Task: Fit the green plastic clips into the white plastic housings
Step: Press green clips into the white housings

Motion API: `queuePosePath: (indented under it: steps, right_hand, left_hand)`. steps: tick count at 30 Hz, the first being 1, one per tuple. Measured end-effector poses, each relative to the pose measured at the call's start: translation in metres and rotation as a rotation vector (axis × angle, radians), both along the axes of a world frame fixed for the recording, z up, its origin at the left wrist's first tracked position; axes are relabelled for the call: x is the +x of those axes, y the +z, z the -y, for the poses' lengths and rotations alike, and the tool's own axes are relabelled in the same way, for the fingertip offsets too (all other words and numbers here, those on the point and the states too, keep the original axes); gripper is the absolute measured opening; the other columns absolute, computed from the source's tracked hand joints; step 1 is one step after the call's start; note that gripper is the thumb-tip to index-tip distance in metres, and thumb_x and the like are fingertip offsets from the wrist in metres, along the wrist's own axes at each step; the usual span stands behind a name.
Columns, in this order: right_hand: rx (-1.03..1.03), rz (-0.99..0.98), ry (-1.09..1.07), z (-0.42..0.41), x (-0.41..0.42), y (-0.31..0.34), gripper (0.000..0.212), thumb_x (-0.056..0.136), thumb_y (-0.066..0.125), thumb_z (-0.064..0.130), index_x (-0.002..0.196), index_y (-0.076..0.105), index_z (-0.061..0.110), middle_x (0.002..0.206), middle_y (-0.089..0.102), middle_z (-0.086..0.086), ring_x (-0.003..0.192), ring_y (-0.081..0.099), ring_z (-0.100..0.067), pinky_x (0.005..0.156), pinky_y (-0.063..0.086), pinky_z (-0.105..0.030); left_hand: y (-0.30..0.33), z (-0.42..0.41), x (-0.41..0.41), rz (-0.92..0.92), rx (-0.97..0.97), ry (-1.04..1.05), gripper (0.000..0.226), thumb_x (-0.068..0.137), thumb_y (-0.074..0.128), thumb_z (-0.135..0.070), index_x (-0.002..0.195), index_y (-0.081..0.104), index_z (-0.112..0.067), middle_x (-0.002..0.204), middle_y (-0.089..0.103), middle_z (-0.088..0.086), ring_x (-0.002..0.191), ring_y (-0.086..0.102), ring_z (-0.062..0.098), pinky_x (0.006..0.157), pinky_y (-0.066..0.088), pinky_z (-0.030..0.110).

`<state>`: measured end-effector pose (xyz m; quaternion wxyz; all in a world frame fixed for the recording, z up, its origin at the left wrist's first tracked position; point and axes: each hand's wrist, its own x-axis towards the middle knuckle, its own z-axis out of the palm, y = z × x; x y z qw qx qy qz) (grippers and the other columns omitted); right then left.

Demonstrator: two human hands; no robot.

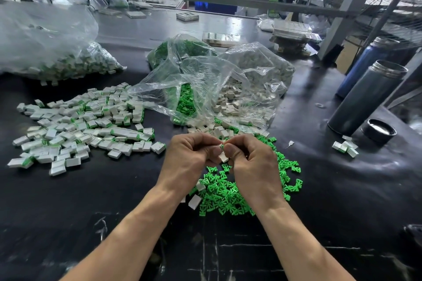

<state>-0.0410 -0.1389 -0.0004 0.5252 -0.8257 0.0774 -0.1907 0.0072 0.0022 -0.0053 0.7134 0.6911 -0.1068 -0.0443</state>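
Note:
My left hand (190, 155) and my right hand (253, 164) meet above the table, fingertips pinched together on one white housing (223, 156). A sliver of a green clip (222, 146) shows at its top edge between the thumbs. Below and to the right of my hands lies a pile of loose green clips (230, 198). A single white housing (194, 201) lies at that pile's left edge. Loose white housings (219, 131) spill from an open clear bag (205, 89) just beyond my hands.
A spread of white housings with green clips in them (84, 125) covers the black table (91, 201) at left. A full clear bag (45, 41) sits far left. Two metal flasks (367, 98) and a black cap (379, 130) stand at right, beside a few more white pieces (346, 147).

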Motion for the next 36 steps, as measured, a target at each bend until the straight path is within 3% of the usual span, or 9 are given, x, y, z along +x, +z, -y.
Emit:
queuePosePath:
  steps: [2, 5, 8, 11, 16, 20, 24, 31, 36]
  right_hand:
    - [-0.001, 0.013, -0.014, -0.002, 0.000, 0.000, 0.015, 0.095, 0.073, 0.017, 0.086, 0.071, 0.028, 0.079, 0.070, 0.020, 0.065, 0.069, -0.013, 0.062, 0.062, -0.045]
    - [-0.012, 0.060, -0.053, -0.006, 0.000, -0.001, 0.015, 0.094, 0.074, 0.015, 0.085, 0.071, 0.026, 0.074, 0.071, 0.011, 0.060, 0.068, -0.013, 0.057, 0.059, -0.040]
    - [0.042, 0.074, -0.048, -0.008, 0.000, -0.002, 0.014, 0.094, 0.074, 0.013, 0.085, 0.074, 0.024, 0.071, 0.071, 0.009, 0.058, 0.065, -0.009, 0.052, 0.054, -0.032]
    - [0.220, 0.054, 0.006, -0.008, -0.002, 0.000, 0.019, 0.095, 0.072, 0.008, 0.082, 0.077, 0.021, 0.067, 0.070, 0.007, 0.056, 0.059, -0.006, 0.050, 0.049, -0.026]
    - [0.345, 0.084, 0.004, -0.007, -0.005, 0.005, 0.029, 0.106, 0.058, 0.029, 0.085, 0.075, 0.020, 0.064, 0.066, 0.000, 0.049, 0.058, -0.013, 0.042, 0.047, -0.033]
    - [0.423, -0.030, 0.093, -0.006, 0.000, 0.006, 0.059, 0.108, 0.039, 0.054, 0.081, 0.072, 0.014, 0.069, 0.069, -0.011, 0.050, 0.055, -0.019, 0.042, 0.041, -0.029]
    - [0.396, -0.101, 0.162, -0.010, 0.000, 0.003, 0.076, 0.102, 0.028, 0.072, 0.064, 0.071, 0.022, 0.064, 0.065, -0.009, 0.049, 0.051, -0.013, 0.042, 0.037, -0.020]
    - [0.471, -0.078, 0.140, -0.015, -0.002, 0.005, 0.072, 0.106, 0.030, 0.064, 0.058, 0.065, 0.023, 0.050, 0.043, 0.004, 0.043, 0.035, -0.009, 0.040, 0.028, -0.018]
    - [0.487, -0.047, 0.055, -0.018, -0.001, 0.003, 0.062, 0.101, 0.032, 0.061, 0.059, 0.068, 0.034, 0.048, 0.047, 0.014, 0.047, 0.044, -0.003, 0.050, 0.038, -0.025]
  left_hand:
    - [0.000, 0.001, -0.001, -0.009, 0.009, 0.011, 0.016, 0.087, 0.074, 0.003, 0.086, 0.080, -0.012, 0.072, 0.075, 0.017, 0.065, 0.074, 0.030, 0.069, 0.059, 0.058]
    - [0.000, 0.004, -0.002, -0.024, 0.006, 0.030, 0.016, 0.087, 0.075, 0.002, 0.085, 0.080, -0.013, 0.070, 0.074, 0.018, 0.062, 0.072, 0.029, 0.072, 0.055, 0.068]
    - [0.000, 0.004, 0.000, -0.027, -0.011, 0.030, 0.017, 0.086, 0.075, 0.002, 0.083, 0.080, -0.014, 0.070, 0.074, 0.019, 0.060, 0.072, 0.031, 0.067, 0.055, 0.061]
    - [0.002, 0.002, 0.001, -0.008, -0.053, 0.001, 0.016, 0.087, 0.074, 0.003, 0.083, 0.080, -0.012, 0.070, 0.073, 0.020, 0.061, 0.072, 0.036, 0.058, 0.057, 0.038]
    - [0.005, 0.005, -0.001, 0.005, -0.111, -0.022, 0.014, 0.087, 0.074, 0.002, 0.086, 0.078, -0.011, 0.074, 0.075, 0.010, 0.060, 0.067, 0.013, 0.052, 0.053, 0.021]
    - [0.006, 0.007, -0.005, -0.005, -0.135, -0.046, 0.006, 0.088, 0.074, -0.004, 0.093, 0.075, -0.008, 0.083, 0.076, 0.012, 0.069, 0.066, 0.017, 0.058, 0.055, 0.022]
    - [0.009, 0.011, -0.008, -0.025, -0.197, -0.116, 0.009, 0.090, 0.071, -0.003, 0.098, 0.071, 0.000, 0.076, 0.067, 0.020, 0.066, 0.058, 0.029, 0.065, 0.053, 0.040]
    - [0.012, 0.013, -0.014, -0.007, -0.199, -0.214, 0.006, 0.091, 0.068, -0.002, 0.096, 0.071, -0.001, 0.078, 0.069, 0.012, 0.070, 0.062, 0.023, 0.062, 0.055, 0.029]
    - [0.010, 0.015, -0.015, -0.008, -0.200, -0.252, 0.010, 0.091, 0.069, -0.001, 0.099, 0.069, 0.004, 0.072, 0.068, 0.003, 0.063, 0.062, 0.010, 0.062, 0.051, 0.023]
